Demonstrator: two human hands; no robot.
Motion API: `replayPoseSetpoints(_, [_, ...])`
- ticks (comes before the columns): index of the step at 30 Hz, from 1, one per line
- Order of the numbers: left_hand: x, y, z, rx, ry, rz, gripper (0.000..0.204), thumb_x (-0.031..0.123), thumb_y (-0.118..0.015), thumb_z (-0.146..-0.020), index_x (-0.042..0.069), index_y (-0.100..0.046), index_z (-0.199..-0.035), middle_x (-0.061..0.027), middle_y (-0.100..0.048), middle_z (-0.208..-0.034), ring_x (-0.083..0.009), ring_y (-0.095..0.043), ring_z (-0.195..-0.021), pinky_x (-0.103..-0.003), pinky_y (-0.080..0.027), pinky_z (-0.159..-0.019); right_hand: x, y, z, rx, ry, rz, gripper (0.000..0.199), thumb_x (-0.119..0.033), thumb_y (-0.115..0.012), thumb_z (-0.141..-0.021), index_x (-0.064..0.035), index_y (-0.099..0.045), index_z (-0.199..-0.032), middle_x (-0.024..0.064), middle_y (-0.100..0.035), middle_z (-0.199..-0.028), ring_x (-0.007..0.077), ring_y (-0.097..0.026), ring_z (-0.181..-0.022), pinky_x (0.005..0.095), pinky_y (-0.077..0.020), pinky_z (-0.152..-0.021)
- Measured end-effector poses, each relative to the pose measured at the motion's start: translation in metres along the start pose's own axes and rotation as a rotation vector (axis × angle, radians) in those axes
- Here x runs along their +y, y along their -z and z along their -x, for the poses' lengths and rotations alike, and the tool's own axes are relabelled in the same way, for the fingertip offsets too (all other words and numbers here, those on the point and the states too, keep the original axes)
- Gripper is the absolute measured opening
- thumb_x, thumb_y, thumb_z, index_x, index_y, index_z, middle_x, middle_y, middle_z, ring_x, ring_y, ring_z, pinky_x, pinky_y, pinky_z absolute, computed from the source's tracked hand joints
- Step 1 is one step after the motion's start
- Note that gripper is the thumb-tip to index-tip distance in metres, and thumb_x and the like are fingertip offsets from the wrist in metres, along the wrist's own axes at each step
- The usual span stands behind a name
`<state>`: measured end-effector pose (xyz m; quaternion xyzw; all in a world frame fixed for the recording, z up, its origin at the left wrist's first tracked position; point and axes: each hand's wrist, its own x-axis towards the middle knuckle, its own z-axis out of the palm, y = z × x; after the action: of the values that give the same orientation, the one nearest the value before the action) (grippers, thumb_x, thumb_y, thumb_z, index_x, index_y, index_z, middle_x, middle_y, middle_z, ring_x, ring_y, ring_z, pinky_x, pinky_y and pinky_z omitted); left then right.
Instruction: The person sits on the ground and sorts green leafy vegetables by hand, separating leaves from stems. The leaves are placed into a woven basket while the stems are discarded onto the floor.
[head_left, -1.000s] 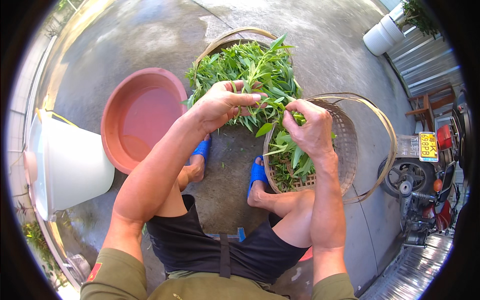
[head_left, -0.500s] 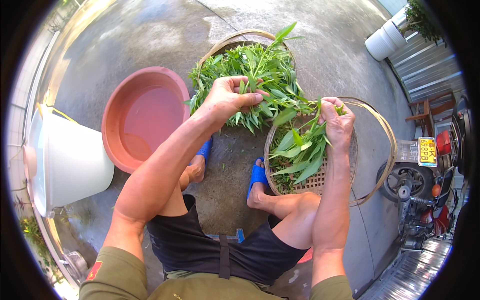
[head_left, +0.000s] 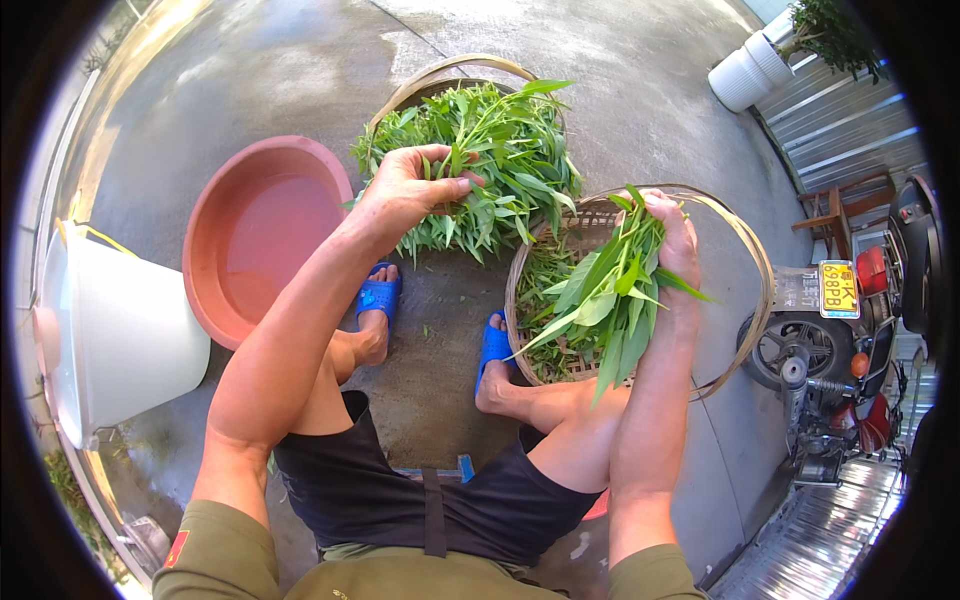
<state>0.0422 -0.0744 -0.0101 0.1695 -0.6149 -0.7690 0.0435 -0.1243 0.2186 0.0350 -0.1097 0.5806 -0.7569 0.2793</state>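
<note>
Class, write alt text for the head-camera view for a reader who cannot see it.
A seated person's right hand lifts a bunch of green leafy stems over a round woven basket, while the left hand grips greens heaped in another basket; an empty terracotta-coloured plastic basin sits left.

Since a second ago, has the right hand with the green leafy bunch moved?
Yes. The right hand has swung rightward and up with its green leafy bunch, from the woven bamboo basket's middle toward its far rim.

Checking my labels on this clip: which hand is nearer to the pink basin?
Left. The left hand grips greens just right of the pink basin; the right hand holds a bunch over the far woven basket.
</note>
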Motion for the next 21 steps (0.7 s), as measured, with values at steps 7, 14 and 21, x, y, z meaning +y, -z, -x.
replayPoseSetpoints(7, [0.003, -0.011, 0.003, -0.026, -0.053, -0.049, 0.031, 0.002, -0.071, -0.098, 0.001, -0.071, -0.129, -0.0066, -0.079, -0.108, -0.0079, -0.07, -0.091, -0.026, -0.057, -0.08, 0.002, -0.013, 0.001, -0.051, -0.015, 0.008, 0.019, -0.012, -0.069, -0.097, -0.0036, -0.064, -0.113, 0.0071, -0.071, -0.087, 0.0134, -0.067, -0.067, 0.0253, -0.0556, -0.06])
replayPoseSetpoints(14, [0.003, -0.024, 0.005, -0.054, -0.068, -0.155, 0.025, 0.0, -0.068, -0.098, -0.002, -0.072, -0.123, -0.0081, -0.08, -0.107, -0.0076, -0.069, -0.094, -0.026, -0.057, -0.088, -0.003, -0.046, 0.015, -0.165, 0.046, 0.009, 0.026, -0.006, -0.069, -0.1, 0.0018, -0.065, -0.124, 0.0048, -0.07, -0.093, 0.0139, -0.07, -0.075, 0.0275, -0.058, -0.066])
replayPoseSetpoints(21, [-0.006, -0.025, 0.007, -0.064, -0.15, -0.331, 0.025, -0.003, -0.069, -0.096, -0.002, -0.074, -0.12, -0.0062, -0.079, -0.101, -0.0097, -0.07, -0.096, -0.029, -0.057, -0.09, 0.012, -0.074, 0.02, -0.104, 0.467, 0.68, 0.007, -0.004, -0.078, -0.09, 0.0002, -0.076, -0.096, 0.002, -0.073, -0.084, 0.01, -0.065, -0.071, 0.0249, -0.0511, -0.066])
